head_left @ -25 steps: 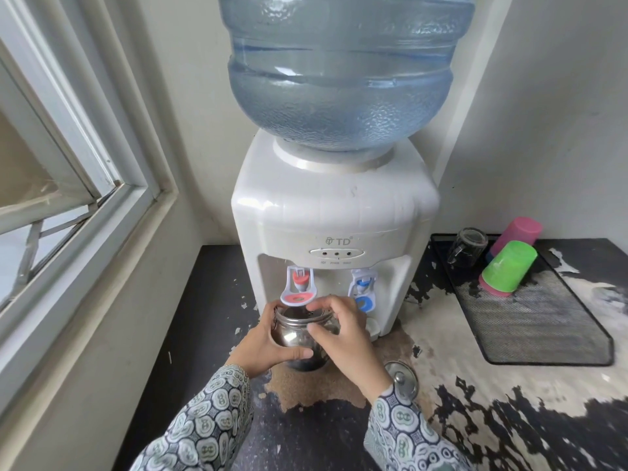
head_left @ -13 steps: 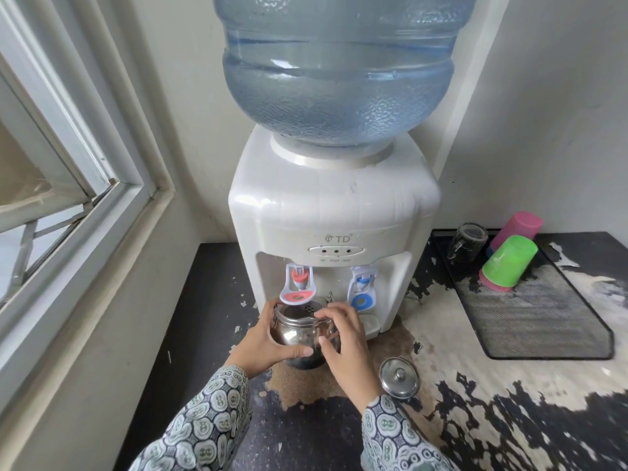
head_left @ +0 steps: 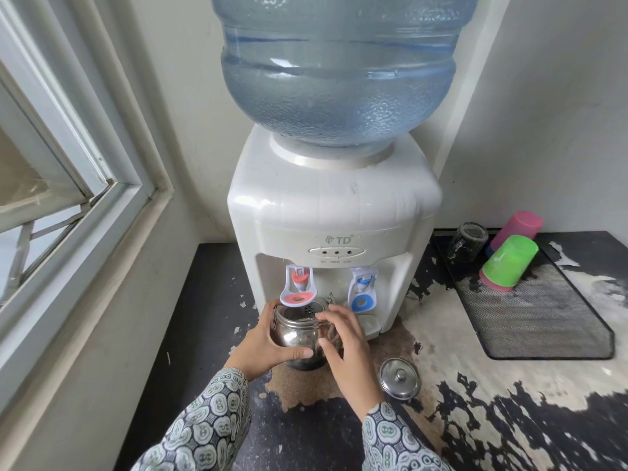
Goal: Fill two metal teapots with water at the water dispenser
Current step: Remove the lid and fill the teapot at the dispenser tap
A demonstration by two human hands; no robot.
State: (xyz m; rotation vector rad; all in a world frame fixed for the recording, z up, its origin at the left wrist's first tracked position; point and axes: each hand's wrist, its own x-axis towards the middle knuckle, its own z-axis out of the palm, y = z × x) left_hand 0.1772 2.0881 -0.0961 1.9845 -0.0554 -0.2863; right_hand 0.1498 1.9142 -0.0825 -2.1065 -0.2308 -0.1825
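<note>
A shiny metal teapot (head_left: 296, 334) with its lid off stands on the counter under the red tap (head_left: 298, 289) of the white water dispenser (head_left: 333, 212). My left hand (head_left: 263, 348) wraps the pot's left side, thumb across its front. My right hand (head_left: 343, 348) rests on the pot's right side, fingers over the rim. The blue tap (head_left: 363, 291) is to the right. The pot's lid (head_left: 400, 378) lies on the counter beside my right wrist. No second teapot is in view.
A big blue water bottle (head_left: 336, 62) tops the dispenser. A black mesh mat (head_left: 543, 321) at the right holds a dark glass (head_left: 467, 241), a green cup (head_left: 509, 260) and a pink cup (head_left: 516, 227). A window frame (head_left: 78, 185) lines the left wall.
My right hand has slid down from the pot's rim toward its right side. The left hand and the pot stay in place under the red tap.
</note>
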